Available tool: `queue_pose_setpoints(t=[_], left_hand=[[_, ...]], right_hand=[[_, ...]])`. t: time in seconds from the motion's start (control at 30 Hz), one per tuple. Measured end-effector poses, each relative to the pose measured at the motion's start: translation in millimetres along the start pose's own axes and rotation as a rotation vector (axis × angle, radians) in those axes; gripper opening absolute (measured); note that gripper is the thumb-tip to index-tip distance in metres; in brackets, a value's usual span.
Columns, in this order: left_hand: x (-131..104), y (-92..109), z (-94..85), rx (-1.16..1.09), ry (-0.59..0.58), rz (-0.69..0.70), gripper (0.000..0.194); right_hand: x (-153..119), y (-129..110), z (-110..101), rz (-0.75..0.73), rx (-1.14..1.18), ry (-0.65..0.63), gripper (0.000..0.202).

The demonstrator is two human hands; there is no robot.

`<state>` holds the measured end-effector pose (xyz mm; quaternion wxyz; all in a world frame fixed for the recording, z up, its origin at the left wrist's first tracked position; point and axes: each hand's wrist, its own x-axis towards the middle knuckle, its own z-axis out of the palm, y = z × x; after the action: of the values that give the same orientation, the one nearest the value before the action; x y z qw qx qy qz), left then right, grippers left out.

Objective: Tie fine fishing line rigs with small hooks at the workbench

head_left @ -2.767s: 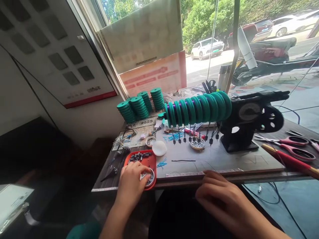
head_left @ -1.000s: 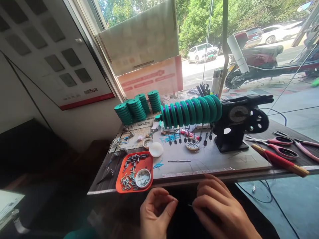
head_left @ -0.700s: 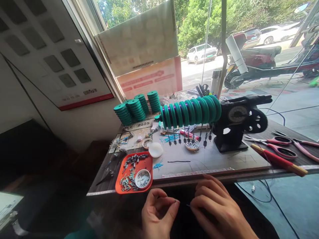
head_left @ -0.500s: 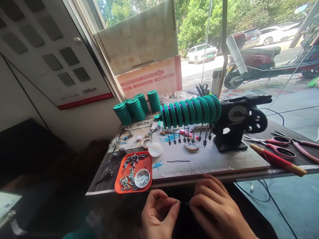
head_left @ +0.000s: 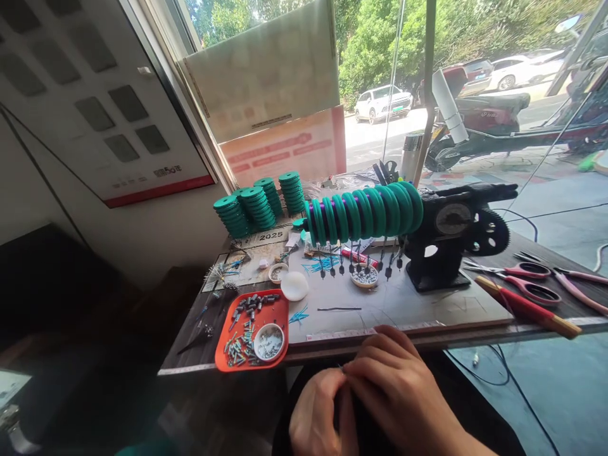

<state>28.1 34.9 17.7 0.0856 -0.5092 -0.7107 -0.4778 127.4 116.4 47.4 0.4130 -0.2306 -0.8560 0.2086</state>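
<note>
My left hand point(head_left: 317, 411) and my right hand point(head_left: 396, 383) meet below the table's front edge. Both have their fingers pinched closed, tip against tip. A tiny sliver shows between the fingertips, too small to name; the rest of what they hold is hidden. Nearest to my left hand lies an orange-red tray point(head_left: 222, 354) with dark metal cylinders point(head_left: 256, 304), small greenish pins point(head_left: 237, 348) and a white cup point(head_left: 257, 347) of tiny pieces. Beyond my hands, a thin dark strip point(head_left: 339, 309) lies on the pale board point(head_left: 403, 310).
A black geared winder point(head_left: 439, 253) carries a row of green spools point(head_left: 365, 212), with small dark weights point(head_left: 388, 272) hanging below. Stacked green spools point(head_left: 259, 206) stand at the back left. Red-handled scissors point(head_left: 532, 291), pliers point(head_left: 579, 291) and a red-wrapped stick point(head_left: 527, 307) lie right.
My hands have come together from a small gap, and the left has turned so its back shows more. The tiny dark piece at the left fingertips is now mostly hidden. The table things have not moved.
</note>
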Motion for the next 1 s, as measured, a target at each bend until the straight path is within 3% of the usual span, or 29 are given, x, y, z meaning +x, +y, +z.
queue_pose_setpoints(t=[0.23, 0.5, 0.63, 1.0], left_hand=[[-3, -26, 6.8, -0.040, -0.126, 0.097, 0.023], [-10, -45, 7.1, 0.281, -0.301, 0.136, 0.053], [-8, -47, 8.7, 0.415, -0.359, 0.140, 0.056], [-7, -47, 4.9, 0.446, -0.274, 0.171, 0.055]], right_hand=[[31, 16, 11, 0.195, -0.033, -0.124, 0.018], [36, 19, 19, 0.230, -0.061, -0.208, 0.016], [36, 19, 22, 0.217, -0.090, -0.209, 0.015], [36, 18, 22, 0.234, -0.104, -0.242, 0.016]])
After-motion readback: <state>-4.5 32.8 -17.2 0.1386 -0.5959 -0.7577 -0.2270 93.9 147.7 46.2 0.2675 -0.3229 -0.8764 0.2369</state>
